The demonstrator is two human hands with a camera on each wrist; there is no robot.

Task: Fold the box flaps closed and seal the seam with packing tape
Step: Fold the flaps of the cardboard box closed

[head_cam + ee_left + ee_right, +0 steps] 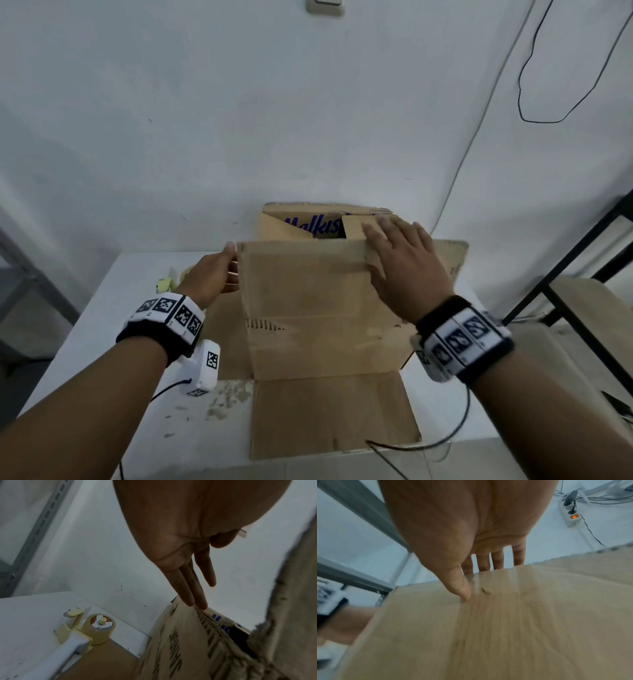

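A brown cardboard box [329, 418] stands on a white table [102, 342] against the wall. Its wide near flap [308, 301] is folded over the opening. My right hand [397, 253] lies flat on this flap near its far edge, fingers spread, thumb [462, 591] pressing the cardboard. My left hand [219, 270] is at the flap's left edge, and its straight fingers [192, 588] touch the left side flap [180, 642]. The far flap [308, 224] with blue print stands up behind. A yellowish tape dispenser [96, 626] sits on the table left of the box, mostly hidden in the head view.
Right of the table stand a black metal frame [565, 274] and a wooden seat [589, 308]. A grey slotted rack post [34, 534] rises at the left. A power strip [570, 513] with cables lies on the floor. A black cable [411, 445] crosses the box's near corner.
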